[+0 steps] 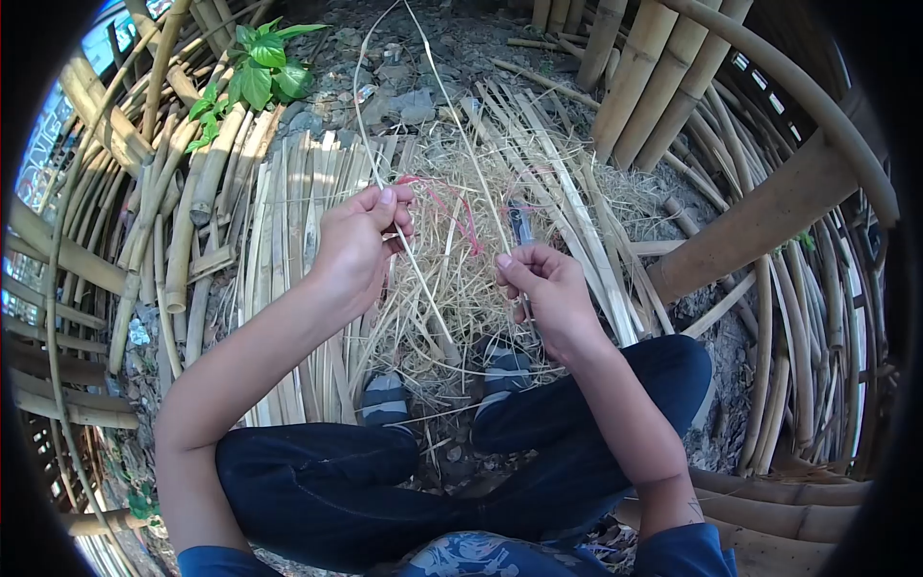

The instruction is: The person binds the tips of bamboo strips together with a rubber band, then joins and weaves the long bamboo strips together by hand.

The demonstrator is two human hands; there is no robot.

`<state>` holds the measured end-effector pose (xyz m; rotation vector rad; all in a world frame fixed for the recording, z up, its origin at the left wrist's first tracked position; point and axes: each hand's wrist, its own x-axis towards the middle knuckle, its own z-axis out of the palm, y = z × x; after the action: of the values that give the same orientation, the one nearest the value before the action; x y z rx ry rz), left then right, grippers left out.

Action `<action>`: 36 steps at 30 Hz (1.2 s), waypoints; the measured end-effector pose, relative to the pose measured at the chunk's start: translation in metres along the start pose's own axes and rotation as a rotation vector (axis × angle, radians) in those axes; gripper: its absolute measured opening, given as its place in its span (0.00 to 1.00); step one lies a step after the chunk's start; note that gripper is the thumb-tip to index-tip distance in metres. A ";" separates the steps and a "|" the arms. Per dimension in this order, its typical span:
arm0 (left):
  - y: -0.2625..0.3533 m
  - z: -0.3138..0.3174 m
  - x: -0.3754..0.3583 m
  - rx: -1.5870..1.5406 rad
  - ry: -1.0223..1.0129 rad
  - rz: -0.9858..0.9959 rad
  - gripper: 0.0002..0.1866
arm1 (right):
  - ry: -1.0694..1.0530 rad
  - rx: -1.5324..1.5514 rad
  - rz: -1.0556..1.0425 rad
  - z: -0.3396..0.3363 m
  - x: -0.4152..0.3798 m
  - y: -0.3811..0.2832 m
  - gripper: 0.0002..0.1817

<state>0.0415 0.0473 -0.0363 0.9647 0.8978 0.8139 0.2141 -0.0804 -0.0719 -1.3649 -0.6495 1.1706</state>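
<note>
My left hand (363, 231) pinches a thin pale bamboo strip (363, 117), whose lower end runs down past my fingers over the shavings. Another length of thin strip (450, 104) runs from the top of the view down to my right hand (540, 284), closed on it. Both lengths come close together at the top edge. A knife-like tool (520, 221) with a dark and metallic surface shows just above my right hand; whether my fingers touch it is unclear. Red string (468, 226) lies between my hands, near my left fingers.
Split bamboo slats (296, 192) lie at left, with more slats (577, 207) at right. Curly shavings (423, 288) cover the ground before my shoes (386, 394). Thick bamboo poles (760, 216) lean at right, and cut bamboo pieces (183, 240) are piled at left beside a green plant (264, 67).
</note>
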 end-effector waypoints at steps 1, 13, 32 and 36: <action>0.005 -0.002 -0.001 0.030 -0.045 0.014 0.13 | -0.007 -0.050 0.033 -0.001 -0.006 -0.004 0.08; 0.033 -0.003 -0.014 -0.060 -0.071 0.113 0.12 | -0.045 -0.431 0.009 0.009 -0.029 0.009 0.10; -0.010 0.012 -0.029 -0.041 -0.108 -0.032 0.12 | -0.172 -0.193 0.053 0.021 -0.044 0.003 0.07; -0.011 0.012 -0.029 -0.063 -0.075 -0.027 0.12 | -0.177 -0.163 0.055 0.022 -0.045 0.002 0.07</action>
<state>0.0426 0.0143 -0.0353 0.9199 0.8146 0.7737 0.1788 -0.1123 -0.0581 -1.4329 -0.8541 1.3165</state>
